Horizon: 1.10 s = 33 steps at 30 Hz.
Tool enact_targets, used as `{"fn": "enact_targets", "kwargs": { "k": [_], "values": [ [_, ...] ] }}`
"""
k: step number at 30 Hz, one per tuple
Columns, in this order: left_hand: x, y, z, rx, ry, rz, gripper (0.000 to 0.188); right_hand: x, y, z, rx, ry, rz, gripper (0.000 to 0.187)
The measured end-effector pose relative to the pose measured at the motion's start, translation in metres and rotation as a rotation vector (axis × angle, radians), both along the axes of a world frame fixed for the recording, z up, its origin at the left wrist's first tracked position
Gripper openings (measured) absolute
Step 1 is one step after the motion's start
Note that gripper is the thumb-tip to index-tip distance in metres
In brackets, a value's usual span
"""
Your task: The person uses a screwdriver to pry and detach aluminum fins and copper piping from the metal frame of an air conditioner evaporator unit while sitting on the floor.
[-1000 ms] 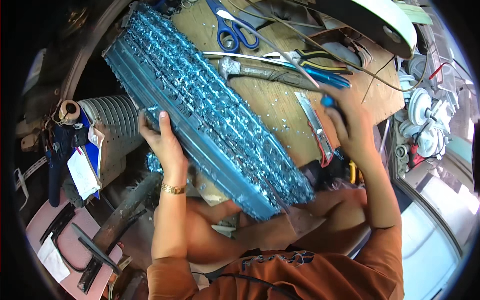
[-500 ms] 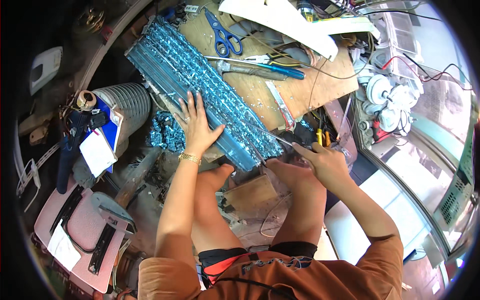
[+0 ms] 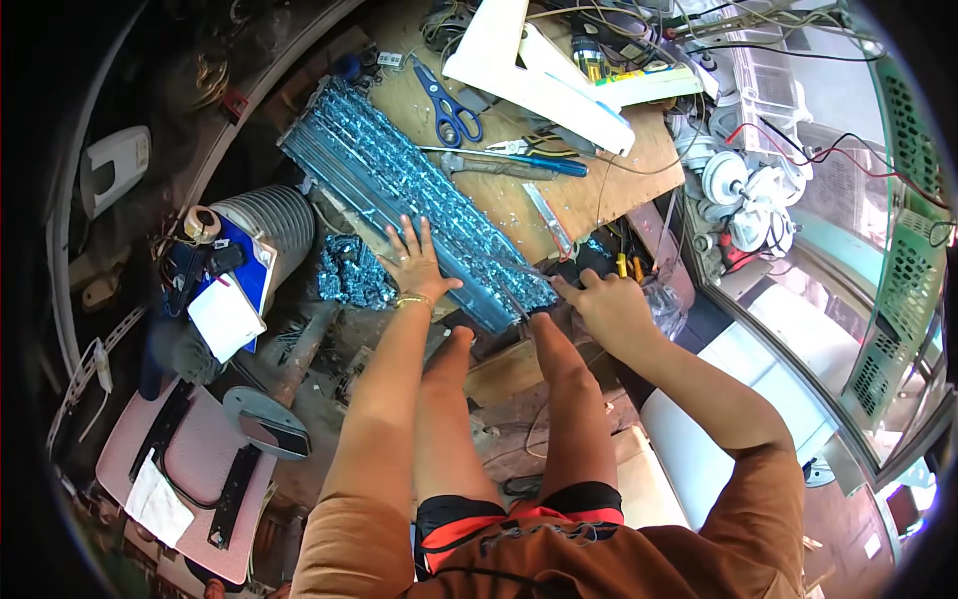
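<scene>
A long blue finned metal coil (image 3: pixel 384 165) lies slantwise from the worktable toward my knees. Its left side is smooth blue, while the rest is torn into shiny, crumpled flakes. My left hand (image 3: pixel 417 268) rests flat on the smooth side near the close end, fingers spread. Beside that end, my right hand (image 3: pixel 609 307) is closed around a thin metal rod-like tool (image 3: pixel 521 270), index finger stretched along it. The tool reaches over the torn fins; its handle is hidden in the fist. A heap of blue shredded fins (image 3: pixel 351 272) lies left of the coil.
On the wooden board (image 3: pixel 624 185) are blue scissors (image 3: pixel 446 108), pliers (image 3: pixel 524 146), a hammer (image 3: pixel 489 166), a blue-handled screwdriver (image 3: pixel 554 164) and a cutter (image 3: pixel 549 218). White plastic parts (image 3: pixel 733 190) pile up at right. A grey ribbed cylinder (image 3: pixel 274 225) and pink panel (image 3: pixel 205 444) stand left.
My right hand has moved left, closer to the coil, with the tool further over the fins. My left hand has slid slightly toward the near end, fingers wider apart. The whole view has shifted.
</scene>
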<state>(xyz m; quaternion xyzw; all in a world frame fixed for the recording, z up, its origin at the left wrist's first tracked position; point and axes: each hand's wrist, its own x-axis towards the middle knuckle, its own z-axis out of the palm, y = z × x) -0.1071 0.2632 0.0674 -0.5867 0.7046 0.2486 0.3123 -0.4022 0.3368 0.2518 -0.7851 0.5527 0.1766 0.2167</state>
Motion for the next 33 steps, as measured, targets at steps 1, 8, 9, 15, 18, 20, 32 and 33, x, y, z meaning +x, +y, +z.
{"fn": "enact_targets", "kwargs": {
  "k": [1,8,9,15,18,20,32,33],
  "values": [
    [0.0,-0.001,0.0,0.005,-0.001,0.002,0.158,0.001,-0.001,0.003,-0.001,-0.003,0.001,0.041],
    [0.0,-0.003,-0.003,0.045,-0.027,0.006,0.158,0.012,-0.008,0.005,0.063,0.034,-0.038,0.039],
    [0.003,-0.003,-0.003,0.037,-0.035,0.012,0.159,0.015,-0.013,0.009,0.105,0.037,-0.032,0.044],
    [-0.002,-0.007,-0.002,0.087,0.001,0.001,0.161,0.02,-0.016,0.006,0.134,0.042,-0.01,0.042],
    [-0.001,-0.007,-0.002,0.078,0.001,-0.001,0.16,0.025,-0.015,0.0,0.094,0.033,0.007,0.034],
    [0.0,-0.006,-0.003,0.071,-0.008,-0.01,0.16,0.032,-0.016,-0.003,0.081,0.032,0.008,0.032],
    [0.002,-0.003,-0.008,0.029,0.048,-0.007,0.159,0.049,-0.041,-0.003,0.136,0.156,0.041,0.036],
    [0.003,-0.001,-0.009,0.014,0.056,-0.004,0.159,0.053,-0.039,-0.005,0.141,0.194,0.091,0.038]
  ]
}}
